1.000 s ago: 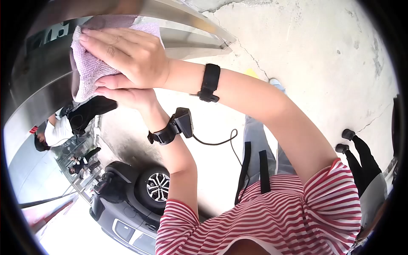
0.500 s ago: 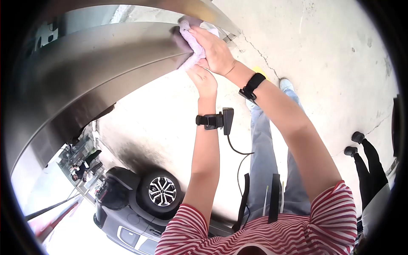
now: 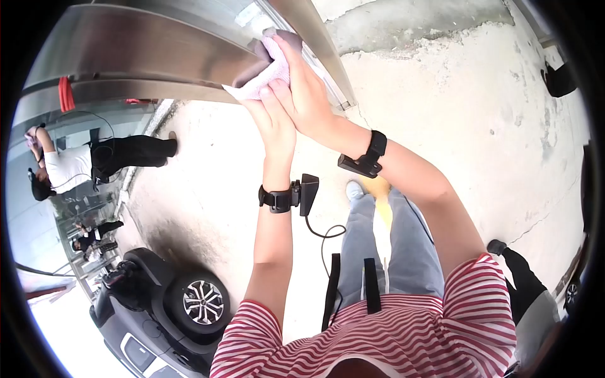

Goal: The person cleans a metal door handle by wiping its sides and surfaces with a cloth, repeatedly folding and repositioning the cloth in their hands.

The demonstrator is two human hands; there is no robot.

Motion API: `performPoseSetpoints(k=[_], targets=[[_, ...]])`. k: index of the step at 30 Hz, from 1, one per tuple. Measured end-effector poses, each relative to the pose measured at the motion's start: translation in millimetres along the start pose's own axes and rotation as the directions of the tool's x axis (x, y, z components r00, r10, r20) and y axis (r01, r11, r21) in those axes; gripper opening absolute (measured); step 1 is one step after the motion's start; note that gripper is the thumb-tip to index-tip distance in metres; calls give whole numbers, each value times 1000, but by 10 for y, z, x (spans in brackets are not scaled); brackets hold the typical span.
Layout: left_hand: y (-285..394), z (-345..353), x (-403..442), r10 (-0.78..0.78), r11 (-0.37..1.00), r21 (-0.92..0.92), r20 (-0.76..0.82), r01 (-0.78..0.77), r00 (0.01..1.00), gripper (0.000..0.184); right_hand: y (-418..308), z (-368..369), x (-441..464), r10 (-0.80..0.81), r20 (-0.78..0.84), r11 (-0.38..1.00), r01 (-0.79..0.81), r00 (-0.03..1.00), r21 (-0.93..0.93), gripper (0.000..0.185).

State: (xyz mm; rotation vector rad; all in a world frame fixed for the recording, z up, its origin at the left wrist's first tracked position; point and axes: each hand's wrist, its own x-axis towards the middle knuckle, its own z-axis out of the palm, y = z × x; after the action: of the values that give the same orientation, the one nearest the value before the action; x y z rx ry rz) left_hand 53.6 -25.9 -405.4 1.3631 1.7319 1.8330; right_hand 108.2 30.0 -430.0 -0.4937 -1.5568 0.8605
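A pale purple cloth (image 3: 275, 74) lies folded over the edge of a brushed metal panel (image 3: 151, 47), its surface mirrored in the metal. My right hand (image 3: 307, 94) presses along the cloth from the right, with fingers stretched up and closed against it. Just below, my left hand (image 3: 275, 129) grips the cloth's lower part, and its fingertips are partly hidden behind the cloth and my right hand. Both wrists wear black straps, and a small black device (image 3: 308, 195) with a cable sits on the left strap.
A red band (image 3: 65, 94) wraps the metal at the left. Past it stands a person (image 3: 75, 165) in a white top with raised hands. A grey car (image 3: 151, 315) is parked at the lower left. Another person (image 3: 529, 286) is at the right. Cracked concrete (image 3: 435, 126) lies underfoot.
The view has turned, bringing the red band and the person in white into sight. Both hands have shifted left in view with the cloth, still holding it against the metal.
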Motion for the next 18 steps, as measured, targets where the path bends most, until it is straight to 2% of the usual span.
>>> performPoseSetpoints(k=[3, 4, 7, 9, 11, 13, 14, 15, 16, 17, 18], targets=[[495, -6, 62, -91, 995, 38, -108, 96, 990, 64, -558, -279, 280, 202, 185, 978, -209, 962, 18, 50], [661, 49, 9, -62, 998, 9, -165, 65, 984, 64, -665, -430, 275, 245, 243, 967, -253, 939, 2, 48], [749, 118, -481, -56, 976, 195, -215, 99, 975, 66, -951, -873, 65, 375, 384, 923, -380, 844, -66, 41], [865, 161, -860, -155, 980, 106, -133, 170, 979, 65, -1174, -1172, -173, 388, 433, 915, -398, 814, -71, 40], [982, 176, -1142, -218, 975, -64, -60, 214, 974, 75, -1395, -1461, -390, 437, 500, 878, -476, 747, -56, 43], [1247, 71, -1210, -269, 961, -50, 51, 272, 962, 79, -1582, -1735, -438, 504, 596, 803, -593, 625, -57, 46], [1388, 9, -1283, -300, 950, -52, 105, 307, 948, 81, -1664, -1852, -466, 503, 624, 802, -591, 598, -81, 45], [1459, -55, -1308, -314, 945, -44, 159, 325, 936, 82, -1689, -1922, -410, 487, 651, 818, -565, 582, -107, 45], [1491, -106, -1265, -311, 944, -39, 213, 327, 926, 84, -1727, -1942, -372, 444, 644, 857, -506, 623, -100, 48], [1617, -150, -1162, -248, 968, 15, 240, 252, 939, 67, -1775, -1981, -342, 404, 637, 886, -454, 657, -95, 50], [1568, -156, -1165, -168, 986, 48, 290, 161, 942, 55, -1868, -2033, -212, 440, 659, 877, -451, 610, -167, 55]])
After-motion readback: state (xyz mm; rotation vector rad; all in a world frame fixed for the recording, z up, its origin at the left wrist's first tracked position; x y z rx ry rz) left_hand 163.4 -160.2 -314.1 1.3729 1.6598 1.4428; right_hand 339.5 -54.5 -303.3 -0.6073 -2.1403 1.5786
